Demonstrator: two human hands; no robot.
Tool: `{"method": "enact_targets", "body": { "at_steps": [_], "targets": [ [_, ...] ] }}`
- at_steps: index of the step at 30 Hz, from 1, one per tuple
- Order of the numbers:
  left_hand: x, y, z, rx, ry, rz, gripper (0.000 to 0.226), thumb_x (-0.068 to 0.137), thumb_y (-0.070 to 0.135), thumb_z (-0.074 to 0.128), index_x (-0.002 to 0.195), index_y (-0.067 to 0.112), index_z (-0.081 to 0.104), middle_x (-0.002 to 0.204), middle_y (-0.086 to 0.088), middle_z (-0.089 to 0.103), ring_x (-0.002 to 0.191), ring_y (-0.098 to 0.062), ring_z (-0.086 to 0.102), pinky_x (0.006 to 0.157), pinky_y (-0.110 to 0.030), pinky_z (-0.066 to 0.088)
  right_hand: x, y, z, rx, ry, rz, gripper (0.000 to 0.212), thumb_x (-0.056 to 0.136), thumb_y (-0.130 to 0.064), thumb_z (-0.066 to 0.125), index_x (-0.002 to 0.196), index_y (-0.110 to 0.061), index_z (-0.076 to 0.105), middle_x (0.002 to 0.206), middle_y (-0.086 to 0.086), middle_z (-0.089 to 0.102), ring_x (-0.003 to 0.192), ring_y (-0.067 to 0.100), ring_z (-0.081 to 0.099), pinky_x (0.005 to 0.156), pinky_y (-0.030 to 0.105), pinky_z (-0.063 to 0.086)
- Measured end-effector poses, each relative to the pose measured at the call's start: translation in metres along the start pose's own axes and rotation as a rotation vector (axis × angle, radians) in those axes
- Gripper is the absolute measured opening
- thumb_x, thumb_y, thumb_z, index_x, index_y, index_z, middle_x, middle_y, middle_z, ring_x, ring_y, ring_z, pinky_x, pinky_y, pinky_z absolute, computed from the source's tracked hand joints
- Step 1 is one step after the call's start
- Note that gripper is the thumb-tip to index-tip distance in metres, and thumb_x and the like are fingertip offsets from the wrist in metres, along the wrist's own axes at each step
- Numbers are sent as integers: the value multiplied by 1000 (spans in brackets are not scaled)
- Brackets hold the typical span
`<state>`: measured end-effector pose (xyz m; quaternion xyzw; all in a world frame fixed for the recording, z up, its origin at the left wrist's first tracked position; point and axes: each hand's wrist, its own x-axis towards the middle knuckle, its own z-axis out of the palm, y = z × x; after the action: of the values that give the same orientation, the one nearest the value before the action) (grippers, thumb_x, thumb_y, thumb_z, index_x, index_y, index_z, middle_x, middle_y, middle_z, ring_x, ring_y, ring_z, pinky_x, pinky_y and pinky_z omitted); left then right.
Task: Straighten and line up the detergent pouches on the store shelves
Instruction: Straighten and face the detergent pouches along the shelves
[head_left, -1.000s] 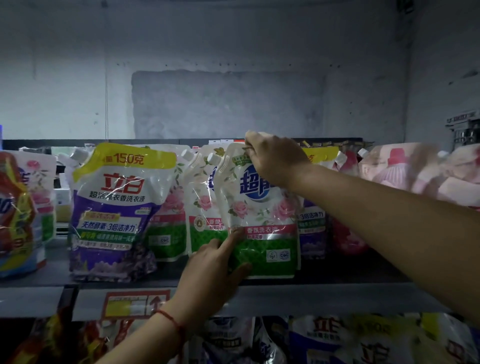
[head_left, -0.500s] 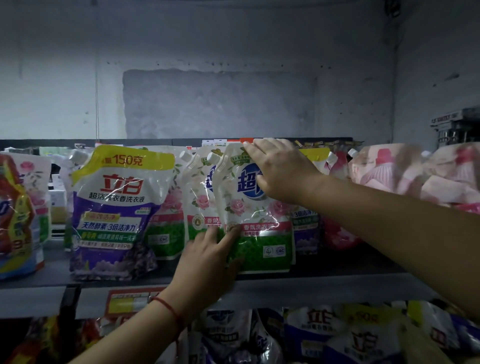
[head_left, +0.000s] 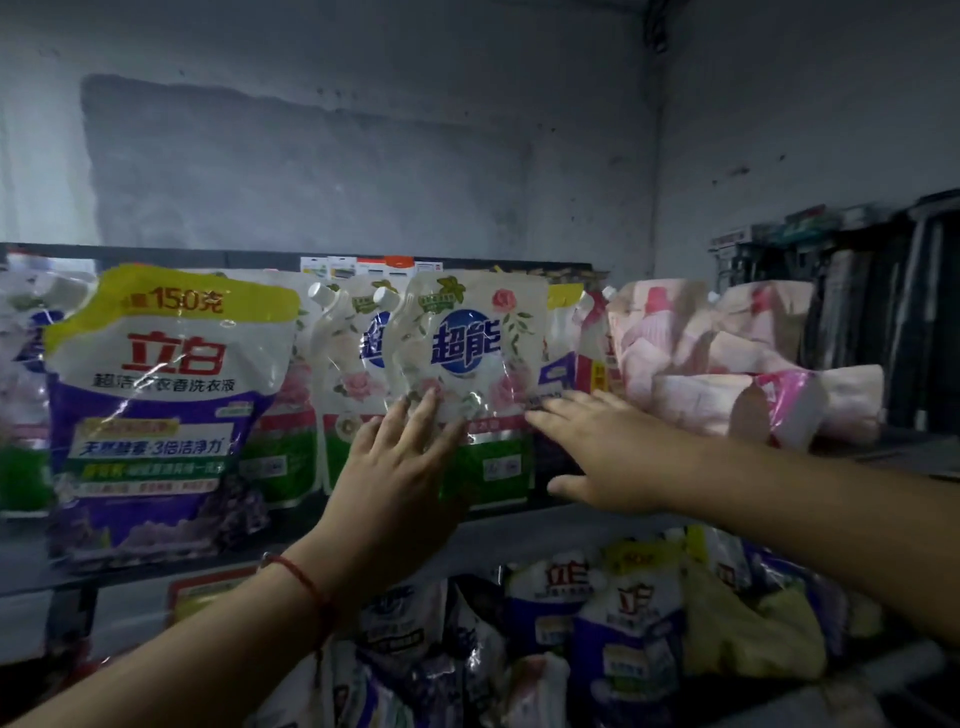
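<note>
Dim store shelf (head_left: 519, 530): left hand (head_left: 400, 467) presses flat-fingered on a rose-print detergent pouch (head_left: 467, 358) at the front edge; right hand (head_left: 608, 452), fingers spread, holds nothing beside it.

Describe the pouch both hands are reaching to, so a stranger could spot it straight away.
On the upper grey metal shelf, look right of the big purple pouch with the yellow top band. The white rose-printed pouch with the green base stands in front, the left hand flat on it and the right hand at its right edge. Its round blue logo shows whole; its twin behind is half hidden.
</note>
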<state>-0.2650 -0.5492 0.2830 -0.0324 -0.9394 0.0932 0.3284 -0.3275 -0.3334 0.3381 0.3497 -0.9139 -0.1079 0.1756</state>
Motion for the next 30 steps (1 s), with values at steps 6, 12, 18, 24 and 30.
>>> {"method": "enact_targets", "body": {
  "at_steps": [6,12,18,24,30],
  "targets": [
    [-1,22,-12,-65,-149,20,80,94,69,30,158,31,-1,166,-9,-3,152,-30,-2,122,-44,6,-40,16,9,53,-130,147,79,95,-54,48,157,-25,6,164,0,6,150,22,6,120,37,7],
    [24,59,-16,-146,-233,102,81,93,68,35,158,29,5,166,-3,6,151,-24,10,120,-42,15,-69,52,9,85,-121,254,80,93,-56,51,156,-23,14,162,1,17,148,23,17,118,38,22],
    [63,110,-5,-161,-260,157,81,93,68,39,157,31,5,166,-6,3,150,-27,13,119,-42,21,-81,105,18,47,-69,288,58,90,-55,53,137,-22,41,141,3,44,133,25,36,103,37,32],
    [110,169,18,-152,-259,161,78,94,67,39,156,33,6,166,-3,0,151,-26,10,118,-46,21,-75,177,39,50,-28,292,66,89,-54,54,144,-22,37,149,3,39,140,26,31,113,42,30],
    [169,226,51,-154,-266,131,81,94,64,41,158,31,3,166,-5,-3,152,-27,7,119,-46,19,-58,255,47,136,44,254,59,92,-50,54,142,-22,42,143,4,48,126,24,48,98,38,44]
  ]
}}
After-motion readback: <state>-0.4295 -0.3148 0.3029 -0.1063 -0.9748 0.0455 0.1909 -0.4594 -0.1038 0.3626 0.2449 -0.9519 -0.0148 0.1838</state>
